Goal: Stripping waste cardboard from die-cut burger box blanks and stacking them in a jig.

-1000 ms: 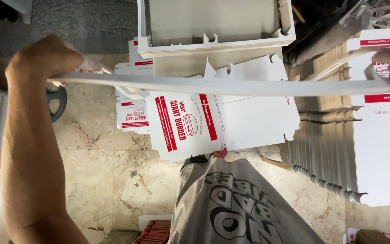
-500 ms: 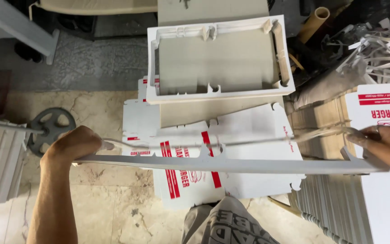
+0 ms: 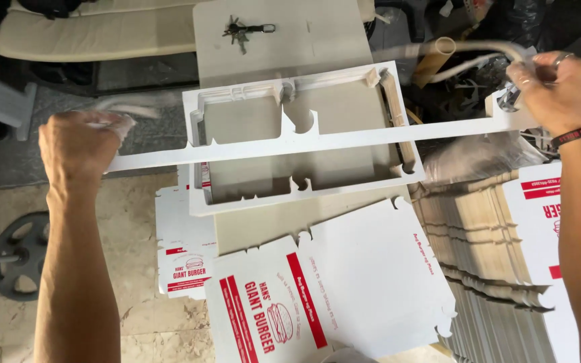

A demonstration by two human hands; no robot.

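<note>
Above white folding frame (image 3: 304, 144), left hand (image 3: 79, 144) and right hand (image 3: 549, 87) wide apart, each clamped on end of flat white card blank (image 3: 317, 142), edge-on. Below: printed box blanks (image 3: 324, 296), stacked blanks (image 3: 492, 255) right, keys (image 3: 243, 30) beyond, weight plate (image 3: 18, 252) left.

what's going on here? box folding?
A person holds a flat white cardboard sheet edge-on, stretched between both hands: left hand gripping one end, right hand the other. It sits above a white frame on a beige board with keys on it. Printed red-and-white box blanks lie below, and a tall stack of blanks sits to the right.
</note>
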